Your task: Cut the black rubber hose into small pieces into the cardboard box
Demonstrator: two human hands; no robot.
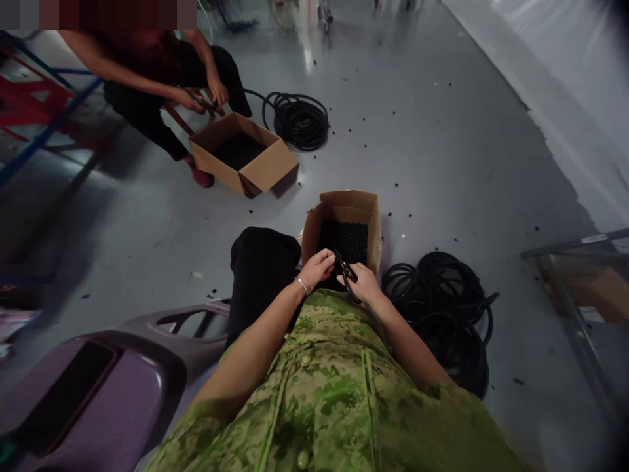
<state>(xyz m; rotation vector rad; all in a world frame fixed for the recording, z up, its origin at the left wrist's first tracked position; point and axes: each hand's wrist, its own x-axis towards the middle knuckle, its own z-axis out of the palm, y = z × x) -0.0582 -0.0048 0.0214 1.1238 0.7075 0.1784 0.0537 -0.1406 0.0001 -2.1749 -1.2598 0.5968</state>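
My right hand (364, 283) is closed round the black handles of a pair of scissors (348, 280), whose blades point toward my other hand. My left hand (318, 269) has its fingers pinched together near the blade tips. What it pinches, if anything, is too small and dark to make out. Both hands are over the near side of an open cardboard box (376, 229). Small black cut pieces (352, 240) fill the lower part of that box. On the floor to its right lies a loose coil of black tubing (437, 282).
Ahead on the left, a seated co-worker (162, 85) works over another cardboard box (270, 164), beside a second tubing coil (301, 123). A phone (69, 393) lies on a purple plastic stool (132, 400). At right stands a metal frame (574, 314). Black bits dot the floor.
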